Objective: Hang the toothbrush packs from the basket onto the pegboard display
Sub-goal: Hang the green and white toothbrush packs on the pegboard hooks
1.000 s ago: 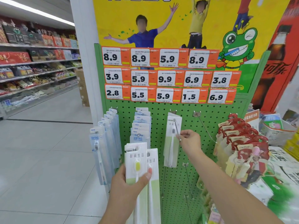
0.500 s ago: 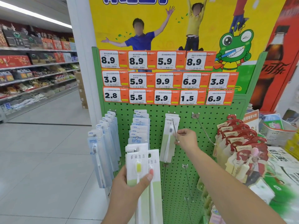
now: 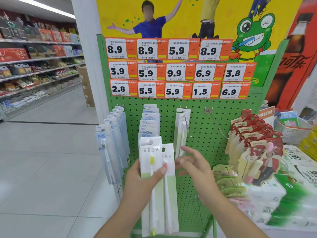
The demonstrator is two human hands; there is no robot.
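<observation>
Here the left hand [image 3: 145, 177] grips two toothbrush packs [image 3: 158, 186], right hand [image 3: 193, 164] loose-fingered just beside.

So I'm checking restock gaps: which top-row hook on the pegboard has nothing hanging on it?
The bare metal hook fourth from the left, beside the hook with a single white-and-green toothbrush pack; every other top-row hook holds packs.

Held packs [image 3: 157, 170] sit before the pegboard [image 3: 202, 138], below price tags [image 3: 178, 71].

Head camera looks forward and down, close to the pegboard [image 3: 202, 148].
</observation>
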